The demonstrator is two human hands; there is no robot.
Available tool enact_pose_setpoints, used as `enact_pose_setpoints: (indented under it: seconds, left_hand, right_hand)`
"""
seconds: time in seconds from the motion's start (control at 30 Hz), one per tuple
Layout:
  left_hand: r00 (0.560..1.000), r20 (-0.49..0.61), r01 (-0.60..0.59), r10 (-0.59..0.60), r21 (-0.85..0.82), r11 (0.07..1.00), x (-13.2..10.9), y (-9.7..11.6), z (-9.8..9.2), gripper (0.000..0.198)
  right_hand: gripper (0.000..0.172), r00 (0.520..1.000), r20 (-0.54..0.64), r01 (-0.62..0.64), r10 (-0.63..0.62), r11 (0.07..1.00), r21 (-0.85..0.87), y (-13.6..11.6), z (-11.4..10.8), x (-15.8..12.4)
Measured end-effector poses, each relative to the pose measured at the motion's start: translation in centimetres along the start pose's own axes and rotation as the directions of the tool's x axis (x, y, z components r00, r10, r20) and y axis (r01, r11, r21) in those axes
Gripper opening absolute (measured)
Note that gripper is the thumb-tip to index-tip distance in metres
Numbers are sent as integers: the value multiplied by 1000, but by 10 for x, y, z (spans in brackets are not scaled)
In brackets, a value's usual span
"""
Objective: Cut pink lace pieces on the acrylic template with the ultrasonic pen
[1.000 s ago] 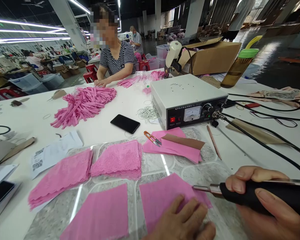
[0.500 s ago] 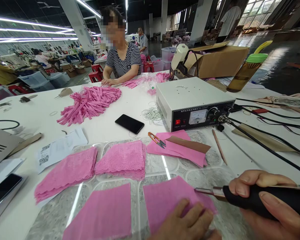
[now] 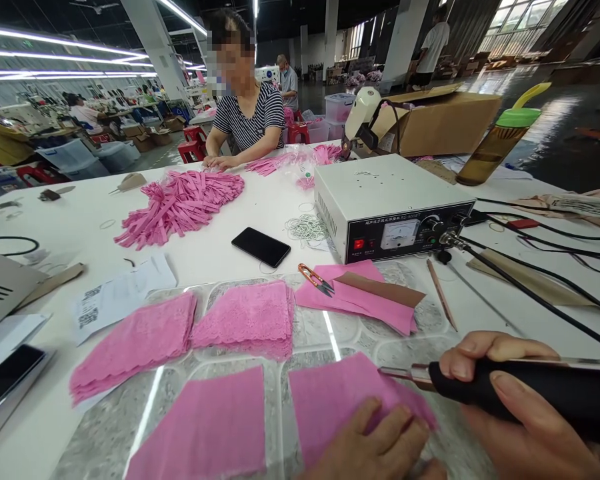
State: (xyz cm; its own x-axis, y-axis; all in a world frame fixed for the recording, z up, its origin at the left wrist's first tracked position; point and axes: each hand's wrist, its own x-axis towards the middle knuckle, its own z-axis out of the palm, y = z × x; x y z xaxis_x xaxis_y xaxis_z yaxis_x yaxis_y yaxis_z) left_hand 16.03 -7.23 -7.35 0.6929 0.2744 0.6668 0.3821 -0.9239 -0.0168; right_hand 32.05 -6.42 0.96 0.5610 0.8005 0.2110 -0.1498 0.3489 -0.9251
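Observation:
My left hand [image 3: 375, 440] lies flat with its fingers spread on a pink fabric piece [image 3: 325, 400]. In my right hand [image 3: 520, 393] is an ultrasonic hand tool [image 3: 455, 379] with a thick black handle, gripped with the fingers wrapped round it. The tool's thin metal tip points left and meets the slanted upper right edge of that piece, just above my left fingertips. Another pink fabric piece [image 3: 215, 420] lies flat to the left. Behind them are a stack of pink lace pieces [image 3: 245, 313] and a second lace stack [image 3: 140, 340].
Thread snips [image 3: 316, 279] rest on folded pink fabric [image 3: 365, 307] beside a pencil [image 3: 441, 293]. Further back are a phone [image 3: 261, 247], a white generator box [image 3: 390, 193] with black cables, a bottle [image 3: 497, 147] and a pile of pink straps [image 3: 180, 203]. A co-worker sits opposite.
My right hand and the tool have shifted left, its tip sliding up along the fabric's slanted edge. My left hand stays in nearly the same place.

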Motion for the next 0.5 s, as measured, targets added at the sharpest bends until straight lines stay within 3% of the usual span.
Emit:
enact_pose_setpoints:
  seconds: [0.1, 0.23, 0.33, 0.5]
  left_hand:
    - [991, 134, -19, 21, -17, 1000, -1, 2, -3, 12]
    - [986, 159, -50, 50, -8, 999, -3, -1, -7, 16]
    - [984, 155, -85, 89, -27, 996, 1, -5, -13, 18]
    - [990, 101, -95, 95, -3, 995, 16, -6, -26, 13]
  right_hand:
    - [13, 1000, 27, -2, 2, 1000, 3, 0, -1, 0]
    - [13, 1000, 5, 17, -17, 1000, -1, -1, 3, 1]
    - [14, 993, -117, 7, -5, 1000, 22, -4, 5, 3]
    - [16, 935, -355, 53, -25, 996, 69, -7, -9, 8]
